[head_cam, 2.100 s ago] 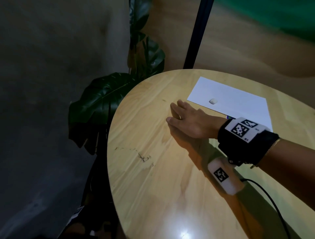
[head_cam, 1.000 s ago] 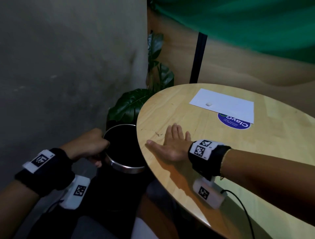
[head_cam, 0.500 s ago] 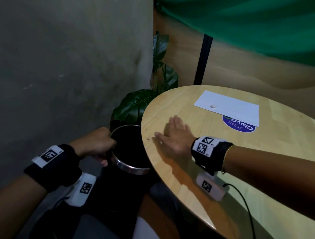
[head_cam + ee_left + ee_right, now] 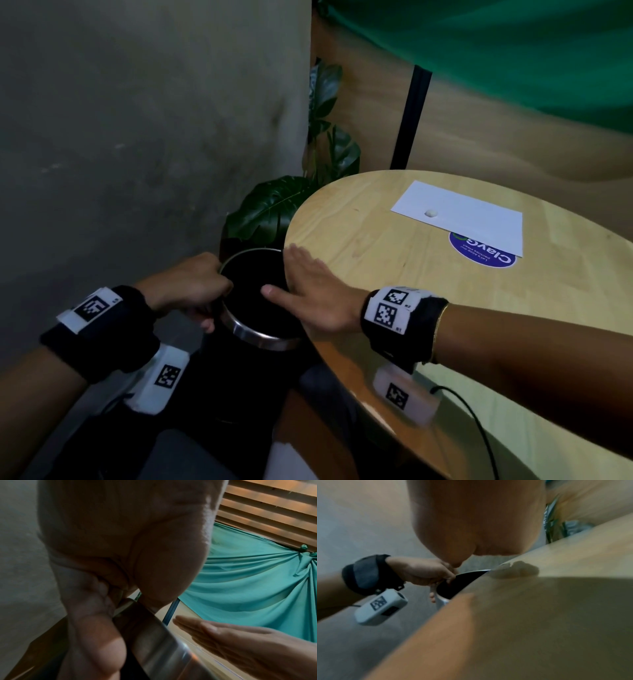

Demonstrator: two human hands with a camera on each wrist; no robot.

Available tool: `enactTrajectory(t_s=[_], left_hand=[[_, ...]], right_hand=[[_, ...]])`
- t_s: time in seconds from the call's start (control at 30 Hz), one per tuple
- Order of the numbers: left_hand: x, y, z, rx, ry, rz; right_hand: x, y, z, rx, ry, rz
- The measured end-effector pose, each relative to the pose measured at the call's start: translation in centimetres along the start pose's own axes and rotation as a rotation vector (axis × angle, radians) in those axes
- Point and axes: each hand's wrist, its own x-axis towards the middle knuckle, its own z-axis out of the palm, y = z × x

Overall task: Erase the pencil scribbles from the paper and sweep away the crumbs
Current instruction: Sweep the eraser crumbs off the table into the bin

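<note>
A white sheet of paper lies at the far side of the round wooden table, with a small white eraser on it. My left hand grips the rim of a black bin with a metal rim, held just below the table's left edge; the same bin and left hand show in the wrist views. My right hand lies flat with straight fingers at the table edge, its fingers and thumb reaching over the bin's mouth. No crumbs can be made out under the hand.
A round blue sticker sits partly under the paper's near edge. A dark leafy plant stands behind the bin, beside a grey wall. A black post and green cloth are behind the table.
My right hand has slid left across the table to its edge and now overhangs the bin. The left hand came into view holding the bin and keeps it at the edge.
</note>
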Motion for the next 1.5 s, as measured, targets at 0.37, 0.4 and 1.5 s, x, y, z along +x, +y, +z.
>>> enactTrajectory(t_s=[0.37, 0.4, 1.5], left_hand=[[0.2, -0.2, 1.0, -0.024, 0.088, -0.019], [0.2, -0.2, 1.1, -0.029, 0.092, -0.023], [-0.9, -0.1, 0.1, -0.044, -0.014, -0.009]], right_hand=[[-3.0, 1.2, 1.5, -0.247, -0.153, 0.023], [-2.8, 0.6, 1.7, -0.245, -0.17, -0.02], [1.7, 2.2, 1.0, -0.104, 0.097, 0.357]])
